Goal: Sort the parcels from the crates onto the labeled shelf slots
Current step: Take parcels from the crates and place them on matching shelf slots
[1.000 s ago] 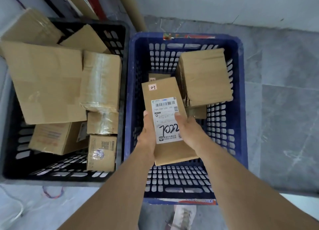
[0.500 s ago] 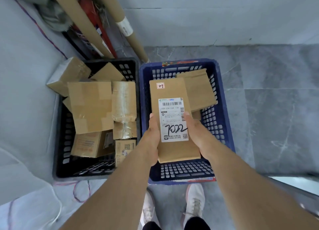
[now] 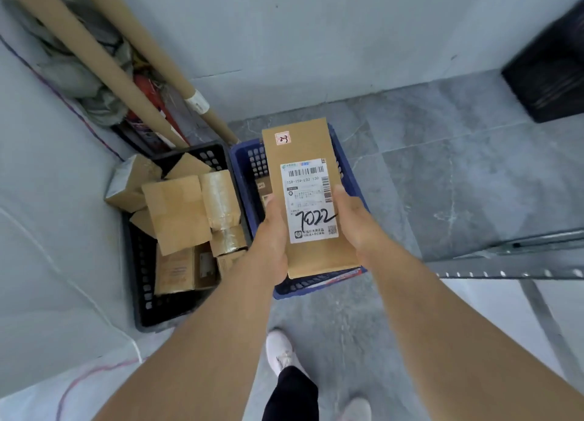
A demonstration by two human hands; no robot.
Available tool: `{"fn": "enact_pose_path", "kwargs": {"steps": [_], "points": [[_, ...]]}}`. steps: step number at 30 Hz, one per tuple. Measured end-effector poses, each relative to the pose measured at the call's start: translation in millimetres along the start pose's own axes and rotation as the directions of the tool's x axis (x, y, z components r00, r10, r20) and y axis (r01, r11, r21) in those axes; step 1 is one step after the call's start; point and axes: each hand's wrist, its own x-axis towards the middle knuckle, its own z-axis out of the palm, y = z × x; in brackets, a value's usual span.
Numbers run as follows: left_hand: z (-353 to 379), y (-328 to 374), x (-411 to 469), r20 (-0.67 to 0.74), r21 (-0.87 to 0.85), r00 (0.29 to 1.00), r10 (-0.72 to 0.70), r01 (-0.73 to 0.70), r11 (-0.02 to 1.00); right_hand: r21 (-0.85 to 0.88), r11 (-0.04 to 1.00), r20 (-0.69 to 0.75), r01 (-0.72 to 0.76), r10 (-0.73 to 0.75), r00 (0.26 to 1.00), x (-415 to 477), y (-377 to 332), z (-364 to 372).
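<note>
A long flat brown parcel (image 3: 300, 148) is held up above the blue crate (image 3: 243, 170). It bears a white shipping label with "7022" handwritten on it and a small sticker reading "2-3" near its far end. My left hand (image 3: 271, 227) grips its left edge and my right hand (image 3: 350, 218) grips its right edge. The parcel hides most of the blue crate's inside. To the left, the black crate (image 3: 142, 294) holds several brown cardboard parcels (image 3: 177, 212), some wrapped in clear tape.
Cardboard tubes (image 3: 94, 53) lean in the wall corner behind the crates. A metal shelf rail (image 3: 512, 262) juts in at the right. A black object (image 3: 550, 72) sits on the grey tiled floor at the far right. My white shoes (image 3: 281, 351) show below.
The parcel has been lifted out of the blue crate, still in both hands. The view has pulled up and back, so both crates look smaller and the shelf rail has come into sight.
</note>
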Motion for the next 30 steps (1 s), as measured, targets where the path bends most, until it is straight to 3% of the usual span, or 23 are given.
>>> {"fn": "enact_pose_path", "kwargs": {"steps": [9,14,20,30], "points": [[0,-25,-126,0.006,0.094,0.987,0.161,-0.161,0.983,0.267,0.964,-0.042,-0.016,0.029,0.999,-138,13,-43],[19,-65,-203,0.163,0.100,0.945,0.285,-0.303,0.948,0.374,0.922,-0.110,0.101,-0.064,0.992,-220,47,-76],[41,-107,-271,0.354,0.135,0.876,0.328,-0.395,0.909,0.376,0.902,-0.191,0.213,-0.149,0.970,-303,80,-111],[44,-149,-341,0.416,0.204,0.847,0.331,-0.442,0.873,0.546,0.780,-0.257,0.305,-0.190,0.948,-384,127,-123]]}}
